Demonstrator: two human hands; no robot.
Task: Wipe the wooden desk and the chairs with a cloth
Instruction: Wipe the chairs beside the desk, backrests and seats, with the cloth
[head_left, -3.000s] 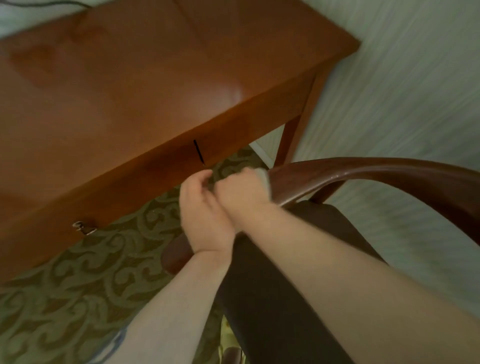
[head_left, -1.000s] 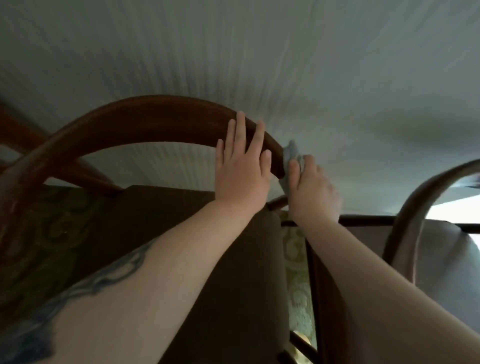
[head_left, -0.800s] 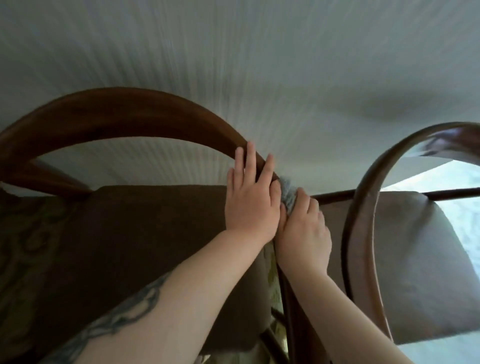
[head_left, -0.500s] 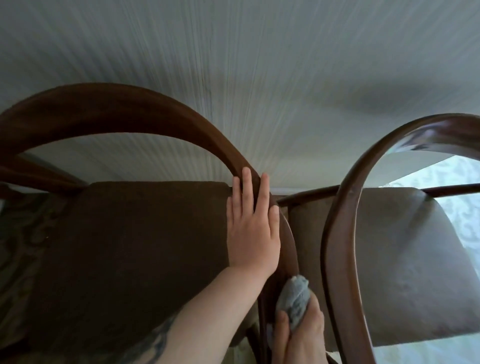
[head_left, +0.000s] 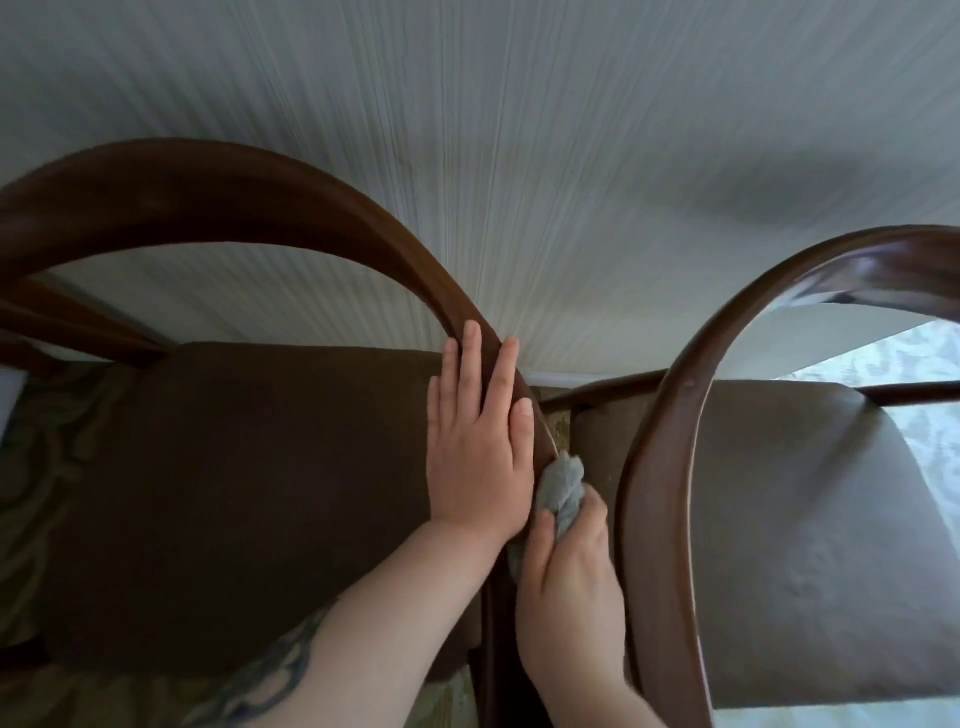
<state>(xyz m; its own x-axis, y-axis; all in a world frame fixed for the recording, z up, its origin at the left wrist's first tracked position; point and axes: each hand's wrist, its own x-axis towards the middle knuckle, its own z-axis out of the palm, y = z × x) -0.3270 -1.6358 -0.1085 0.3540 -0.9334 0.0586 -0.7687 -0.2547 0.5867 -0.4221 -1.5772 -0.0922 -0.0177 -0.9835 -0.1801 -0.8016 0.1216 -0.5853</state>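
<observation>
Two dark wooden chairs stand side by side against the wall. The left chair's curved back rail (head_left: 218, 202) arcs over its brown seat (head_left: 234, 493). My left hand (head_left: 480, 447) lies flat with straight fingers on the right end of that rail. Just below and right of it, my right hand (head_left: 569, 582) grips a bunched grey cloth (head_left: 561, 486) against the outer side of the same rail. The right chair's curved rail (head_left: 670, 467) and its seat (head_left: 810, 545) are close beside my right hand. The desk is out of view.
A pale striped wall (head_left: 519, 130) fills the upper view. Green patterned carpet (head_left: 31, 467) shows at the far left and between the chairs. The gap between the two chairs is narrow. Bright light falls at the far right.
The view swung from the desk to the chairs. My right hand wiped the cloth down the left chair's rail, then came slightly back up. My left hand slid down the rail and stays flat.
</observation>
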